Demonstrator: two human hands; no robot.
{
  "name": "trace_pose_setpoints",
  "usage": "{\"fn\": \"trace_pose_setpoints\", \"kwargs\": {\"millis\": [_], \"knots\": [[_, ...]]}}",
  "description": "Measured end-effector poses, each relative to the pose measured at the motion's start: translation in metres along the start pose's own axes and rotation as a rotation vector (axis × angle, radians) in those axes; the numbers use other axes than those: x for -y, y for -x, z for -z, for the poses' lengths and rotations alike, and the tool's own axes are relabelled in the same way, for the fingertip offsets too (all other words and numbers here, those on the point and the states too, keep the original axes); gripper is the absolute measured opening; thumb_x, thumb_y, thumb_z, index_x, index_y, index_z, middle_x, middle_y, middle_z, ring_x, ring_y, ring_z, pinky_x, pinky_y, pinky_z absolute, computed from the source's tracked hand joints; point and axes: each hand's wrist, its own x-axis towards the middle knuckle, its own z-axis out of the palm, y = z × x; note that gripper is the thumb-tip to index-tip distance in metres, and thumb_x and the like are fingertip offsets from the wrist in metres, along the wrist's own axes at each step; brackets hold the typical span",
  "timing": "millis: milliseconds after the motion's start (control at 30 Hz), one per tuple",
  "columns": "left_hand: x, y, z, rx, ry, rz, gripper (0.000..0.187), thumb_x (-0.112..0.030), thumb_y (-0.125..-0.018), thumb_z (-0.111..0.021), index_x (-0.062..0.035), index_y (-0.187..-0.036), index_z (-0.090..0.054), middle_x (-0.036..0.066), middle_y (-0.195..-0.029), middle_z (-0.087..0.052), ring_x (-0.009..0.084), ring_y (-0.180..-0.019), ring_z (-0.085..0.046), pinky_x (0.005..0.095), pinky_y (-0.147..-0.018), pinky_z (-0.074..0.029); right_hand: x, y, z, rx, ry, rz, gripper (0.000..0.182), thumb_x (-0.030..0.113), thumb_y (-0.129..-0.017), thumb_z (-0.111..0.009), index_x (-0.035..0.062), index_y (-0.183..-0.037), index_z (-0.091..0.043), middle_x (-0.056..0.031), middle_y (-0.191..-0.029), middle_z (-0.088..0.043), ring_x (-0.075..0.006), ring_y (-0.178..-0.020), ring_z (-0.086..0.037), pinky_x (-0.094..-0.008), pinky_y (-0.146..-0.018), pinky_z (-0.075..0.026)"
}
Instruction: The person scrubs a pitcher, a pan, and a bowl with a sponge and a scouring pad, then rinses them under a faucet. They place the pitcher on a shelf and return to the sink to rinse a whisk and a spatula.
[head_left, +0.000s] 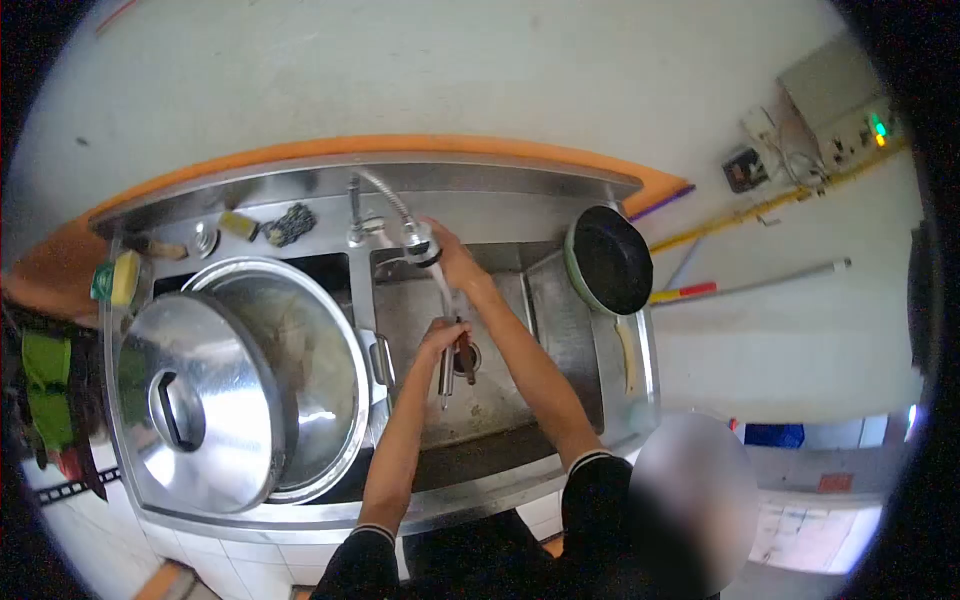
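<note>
My left hand point(443, 338) is closed round slender utensils over the sink basin point(505, 395). One is a silvery metal rod-like utensil point(446, 375); beside it hangs a brown-handled utensil point(468, 362). Their far ends are hidden by the hand and the water. Further back, my right hand point(455, 262) is wrapped at the side of the faucet's spray head point(421, 245), its fingers partly hidden behind it. Water runs from the spray head down onto the utensils and my left hand. The drain point(464, 358) lies below.
A large metal pot point(352, 440) with cloudy liquid fills the left basin, its lid point(215, 465) leaning across it. A dark pan point(612, 262) stands at the right rim. A sponge point(125, 278) and a scouring pad point(291, 225) lie along the ledge. A person point(690, 510) is close at lower right.
</note>
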Motion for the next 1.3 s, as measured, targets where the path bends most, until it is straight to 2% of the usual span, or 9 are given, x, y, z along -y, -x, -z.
{"fn": "trace_pose_setpoints", "kwargs": {"millis": [133, 200, 300, 400, 500, 667, 867, 1100, 1300], "knots": [[0.035, 0.011, 0.006, -0.12, -0.093, -0.007, 0.014, -0.014, -0.073, -0.064, -0.001, -0.071, -0.059, 0.007, -0.061, -0.059, 0.0141, -0.051, -0.056, 0.027, -0.047, -0.045, -0.008, 0.128, 0.09, -0.571, 0.715, -0.271, 0.06, 0.019, -0.069, -0.064, -0.0006, -0.122, -0.043, -0.0196, -0.126, -0.043, -0.0365, -0.117, -0.039, -0.0458, -0.097, -0.031], [0.037, 0.029, 0.003, -0.168, -0.152, 0.044, 0.014, -0.014, -0.073, -0.064, -0.0013, -0.071, -0.058, 0.006, -0.061, -0.058, 0.0139, -0.051, -0.056, 0.0272, -0.048, -0.045, -0.021, 0.195, 0.139, -0.787, 1.109, -0.844, 0.069, 0.032, -0.066, -0.069, 0.0008, -0.121, -0.042, -0.0235, -0.12, -0.042, -0.0374, -0.109, -0.042, -0.049, -0.086, -0.036], [0.027, 0.069, -0.01, -0.17, -0.166, 0.097, 0.014, -0.013, -0.073, -0.064, -0.0014, -0.073, -0.058, 0.005, -0.061, -0.058, 0.0135, -0.053, -0.055, 0.0273, -0.05, -0.046, -0.075, 0.285, 0.18, -0.535, 1.291, -1.176, 0.065, 0.045, -0.068, -0.067, 0.0014, -0.112, -0.05, -0.0213, -0.103, -0.057, -0.0402, -0.095, -0.054, -0.0478, -0.079, -0.042], [0.063, 0.071, -0.017, -0.167, -0.018, 0.069, 0.013, -0.014, -0.074, -0.064, -0.0019, -0.076, -0.059, 0.004, -0.062, -0.058, 0.0128, -0.054, -0.056, 0.0265, -0.051, -0.046, -0.109, 0.307, 0.221, -0.352, 0.868, -1.021, 0.053, 0.041, -0.067, -0.068, -0.0007, -0.098, -0.058, -0.0217, -0.085, -0.062, -0.0386, -0.084, -0.06, -0.0457, -0.072, -0.046], [0.087, 0.075, -0.017, -0.163, -0.054, 0.143, 0.013, -0.015, -0.075, -0.064, -0.0035, -0.079, -0.059, 0.004, -0.065, -0.059, 0.0127, -0.055, -0.056, 0.0261, -0.052, -0.046, -0.125, 0.317, 0.21, -0.428, 0.525, -0.728, 0.039, 0.031, -0.067, -0.068, -0.003, -0.084, -0.061, -0.0257, -0.078, -0.061, -0.0376, -0.078, -0.061, -0.0441, -0.068, -0.048], [0.1, 0.095, -0.026, -0.231, 0.084, 0.076, 0.012, -0.015, -0.074, -0.064, -0.0039, -0.077, -0.06, 0.004, -0.065, -0.059, 0.0129, -0.056, -0.057, 0.0252, -0.052, -0.046, -0.06, 0.34, 0.137, -0.503, 0.527, -0.807, 0.03, 0.019, -0.066, -0.065, -0.0042, -0.083, -0.06, -0.0254, -0.077, -0.061, -0.0413, -0.077, -0.059, -0.0465, -0.069, -0.047], [0.097, 0.132, -0.031, -0.341, 0.153, 0.017, 0.014, -0.013, -0.073, -0.064, -0.0004, -0.072, -0.06, 0.005, -0.063, -0.059, 0.012, -0.053, -0.056, 0.0232, -0.049, -0.044, 0.048, 0.344, 0.08, -0.28, 0.478, -0.961, 0.037, 0.016, -0.069, -0.063, 0.0032, -0.102, -0.051, -0.0247, -0.079, -0.061, -0.042, -0.075, -0.059, -0.0491, -0.069, -0.047], [0.094, 0.19, -0.046, -0.411, 0.157, -0.08, 0.01, -0.013, -0.079, -0.06, -0.0038, -0.079, -0.058, 0.002, -0.065, -0.056, 0.011, -0.054, -0.053, 0.0241, -0.05, -0.043, 0.05, 0.322, 0.041, -0.097, 0.412, -0.785, 0.03, 0.015, -0.07, -0.065, 0.001, -0.094, -0.055, -0.0222, -0.082, -0.062, -0.0398, -0.079, -0.06, -0.0462, -0.07, -0.048], [0.079, 0.234, -0.067, -0.459, 0.105, -0.07, 0.009, -0.01, -0.076, -0.059, -0.003, -0.071, -0.055, 0.003, -0.062, -0.055, 0.012, -0.053, -0.054, 0.0244, -0.05, -0.044, 0.038, 0.312, 0.038, -0.028, -0.056, -0.65, 0.012, 0.007, -0.07, -0.057, -0.0015, -0.08, -0.057, -0.0187, -0.071, -0.062, -0.0311, -0.064, -0.062, -0.0384, -0.057, -0.047]]}}
